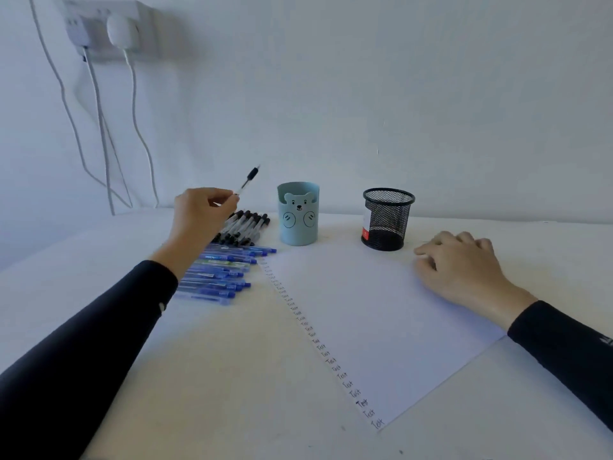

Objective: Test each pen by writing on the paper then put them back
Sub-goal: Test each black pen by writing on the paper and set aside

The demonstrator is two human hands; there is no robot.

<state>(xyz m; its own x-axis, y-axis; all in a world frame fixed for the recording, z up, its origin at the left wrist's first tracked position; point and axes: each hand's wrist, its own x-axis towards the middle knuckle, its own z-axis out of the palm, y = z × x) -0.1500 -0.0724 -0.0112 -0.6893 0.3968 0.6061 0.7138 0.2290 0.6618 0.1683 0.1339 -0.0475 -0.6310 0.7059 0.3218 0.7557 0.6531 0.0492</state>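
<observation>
Dark left sleeve (83, 343) is closest, smooth stretch fabric, running diagonally up to the left hand (199, 217), which is raised off the table (232, 376). Fingertips and thumb pinch a slim pen (247, 182) - clear barrel, black end pointing up and away from the hand, tilted.

Just under that hand is a row of clear-barrelled black pens (243, 227), packed side by side. Under the wrist is a looser pile of blue pens (219, 273), translucent plastic, tips pointing towards the paper.

Right of the left hand stands a pale blue bear pen cup (298, 214), a smooth matte cylinder, upright, with an open gap between it and the held pen. Further right is a black wire-mesh cup (387, 220), round and upright; something white and red shows through the mesh, can't tell what.

Right hand (461, 267) lies palm down on the white paper (381, 320), fingers loosely curled, holding nothing, near the mesh cup but not touching it. Right sleeve (564, 350) crosses the sheet's right edge.

The paper is flat and lies at an angle, and a column of handwritten "Test" words (331, 360) runs along its left edge - the rest of the sheet between the two hands is blank. Table is matte white, with bare surface on the near side of both hands.

Beyond the left hand, a wall socket (102, 28) with white cables (99, 127) hanging down.
</observation>
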